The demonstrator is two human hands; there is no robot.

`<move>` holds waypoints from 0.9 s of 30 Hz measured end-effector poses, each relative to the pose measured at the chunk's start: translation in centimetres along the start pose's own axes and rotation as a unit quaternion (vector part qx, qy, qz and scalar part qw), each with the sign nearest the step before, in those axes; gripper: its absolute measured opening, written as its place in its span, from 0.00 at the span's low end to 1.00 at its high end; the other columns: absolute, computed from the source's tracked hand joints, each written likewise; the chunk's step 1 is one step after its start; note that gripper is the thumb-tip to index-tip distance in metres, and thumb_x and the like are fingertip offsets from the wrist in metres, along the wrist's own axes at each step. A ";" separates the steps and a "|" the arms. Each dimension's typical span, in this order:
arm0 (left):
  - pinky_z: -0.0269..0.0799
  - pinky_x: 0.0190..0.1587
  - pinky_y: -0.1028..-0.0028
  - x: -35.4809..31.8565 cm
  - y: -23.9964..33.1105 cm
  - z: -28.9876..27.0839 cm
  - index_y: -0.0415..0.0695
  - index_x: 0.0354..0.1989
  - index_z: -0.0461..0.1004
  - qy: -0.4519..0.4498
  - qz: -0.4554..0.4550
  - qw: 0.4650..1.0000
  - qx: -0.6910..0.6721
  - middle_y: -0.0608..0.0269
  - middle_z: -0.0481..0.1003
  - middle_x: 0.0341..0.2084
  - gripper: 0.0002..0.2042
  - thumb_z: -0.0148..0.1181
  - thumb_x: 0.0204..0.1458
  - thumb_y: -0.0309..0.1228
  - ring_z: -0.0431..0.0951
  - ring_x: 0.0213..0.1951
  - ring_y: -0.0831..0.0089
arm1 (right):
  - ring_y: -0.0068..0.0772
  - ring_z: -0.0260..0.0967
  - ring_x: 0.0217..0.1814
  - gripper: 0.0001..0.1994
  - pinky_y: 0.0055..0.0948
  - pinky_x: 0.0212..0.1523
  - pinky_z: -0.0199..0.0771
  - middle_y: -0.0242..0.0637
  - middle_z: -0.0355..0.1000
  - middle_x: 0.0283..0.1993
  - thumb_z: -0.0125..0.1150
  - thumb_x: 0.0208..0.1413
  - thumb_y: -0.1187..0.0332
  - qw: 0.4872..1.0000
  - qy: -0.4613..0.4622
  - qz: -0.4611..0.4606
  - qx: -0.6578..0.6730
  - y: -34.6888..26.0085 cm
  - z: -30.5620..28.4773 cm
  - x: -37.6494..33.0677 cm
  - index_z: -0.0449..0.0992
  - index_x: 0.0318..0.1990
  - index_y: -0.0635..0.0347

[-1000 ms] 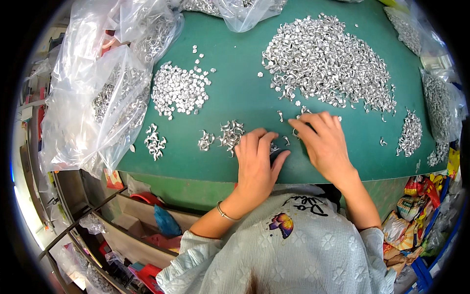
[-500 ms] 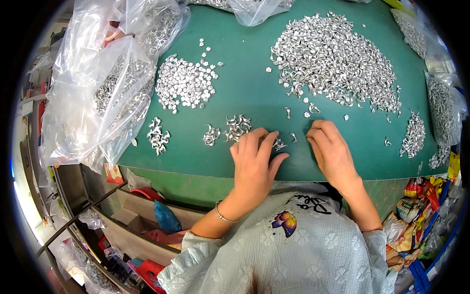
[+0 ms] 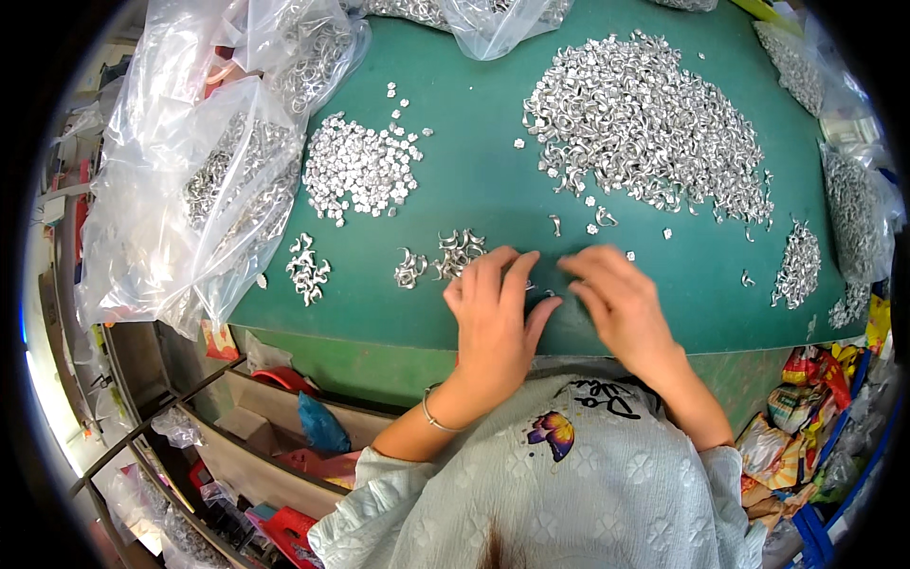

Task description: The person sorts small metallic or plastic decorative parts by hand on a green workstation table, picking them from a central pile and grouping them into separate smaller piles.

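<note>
I see both hands resting palm down on the near edge of the green table (image 3: 474, 190), close together but not touching. The left hand (image 3: 495, 318) lies with its fingers stretched loosely forward, the tips just beside a small cluster of curved metal pieces (image 3: 459, 251). The right hand (image 3: 621, 305) has its fingers bent slightly inward toward the left one; I cannot tell whether either hand pinches a piece, since the fingertips cover whatever lies under them. A thin bracelet (image 3: 434, 415) circles the left wrist.

Farther out on the table sits the big heap of metal pieces (image 3: 645, 133), well apart from the hands, with a few loose bits scattered between. To the left lies a flatter pile of small pieces (image 3: 358, 171), and near the left edge a tiny group of hooks (image 3: 307, 269). Another narrow pile (image 3: 799, 263) lies at the right. Clear plastic bags (image 3: 199, 190) filled with metal parts slump over the left side.
</note>
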State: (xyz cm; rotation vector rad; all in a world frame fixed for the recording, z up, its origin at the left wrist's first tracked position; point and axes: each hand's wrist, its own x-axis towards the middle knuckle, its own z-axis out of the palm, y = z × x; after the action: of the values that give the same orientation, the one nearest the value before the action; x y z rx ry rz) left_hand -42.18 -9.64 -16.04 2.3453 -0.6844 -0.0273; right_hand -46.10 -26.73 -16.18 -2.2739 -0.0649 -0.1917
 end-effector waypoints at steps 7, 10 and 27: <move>0.55 0.50 0.62 0.7 0.1 1.0 0.45 0.39 0.75 0.001 0.040 0.999 0.029 0.60 0.69 0.44 0.13 0.68 0.44 0.28 0.67 0.49 0.60 | 0.48 0.69 0.45 0.20 0.39 0.42 0.72 0.44 0.65 0.46 0.54 0.47 0.79 0.994 -0.044 -0.010 -0.098 0.1 0.6 3.3 0.70 0.51 0.68; 0.54 0.50 0.62 0.6 -1.0 0.6 0.44 0.36 0.75 0.028 0.013 0.998 0.047 0.60 0.69 0.43 0.09 0.64 0.46 0.23 0.68 0.47 0.60 | 0.47 0.68 0.47 0.21 0.40 0.44 0.71 0.44 0.65 0.45 0.53 0.46 0.79 0.990 -0.087 -0.003 -0.108 -0.2 -0.4 1.6 0.70 0.51 0.68; 0.59 0.49 0.63 5.2 2.4 4.4 0.44 0.55 0.70 -0.050 0.061 0.997 -0.010 0.56 0.67 0.48 0.23 0.62 0.47 0.23 0.68 0.46 0.60 | 0.36 0.68 0.30 0.19 0.30 0.32 0.70 0.43 0.70 0.39 0.59 0.50 0.84 0.881 0.252 0.300 -0.265 9.1 -14.7 -8.8 0.74 0.51 0.62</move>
State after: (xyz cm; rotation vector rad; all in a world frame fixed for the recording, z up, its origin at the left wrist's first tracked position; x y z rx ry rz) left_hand -39.69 -16.36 -17.07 2.2921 -0.8712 -0.0976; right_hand -55.49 -43.63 -14.96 -2.5689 1.0694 -0.5075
